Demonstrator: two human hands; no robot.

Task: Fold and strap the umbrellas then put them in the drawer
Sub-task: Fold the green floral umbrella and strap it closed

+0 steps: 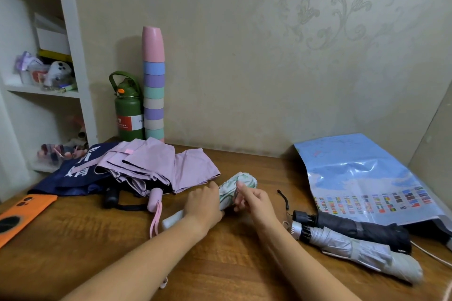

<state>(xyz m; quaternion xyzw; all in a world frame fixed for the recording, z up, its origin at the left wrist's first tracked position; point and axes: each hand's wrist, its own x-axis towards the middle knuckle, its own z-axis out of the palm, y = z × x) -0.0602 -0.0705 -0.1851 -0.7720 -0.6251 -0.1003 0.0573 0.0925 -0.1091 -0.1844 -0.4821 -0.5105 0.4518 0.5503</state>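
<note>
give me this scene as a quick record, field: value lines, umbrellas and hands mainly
surface: wooden table
in hand: leaf-print umbrella, rolled, lying on the table
left hand: grip closed around the umbrella's middle
right hand: fingers pinching at the umbrella's fabric, possibly its strap
unfolded: pink umbrella and navy umbrella, loose, at left
folded: black umbrella and grey umbrella, side by side at right
other: orange phone, green bottle, stacked cups, map sheet
drawer: not visible
</note>
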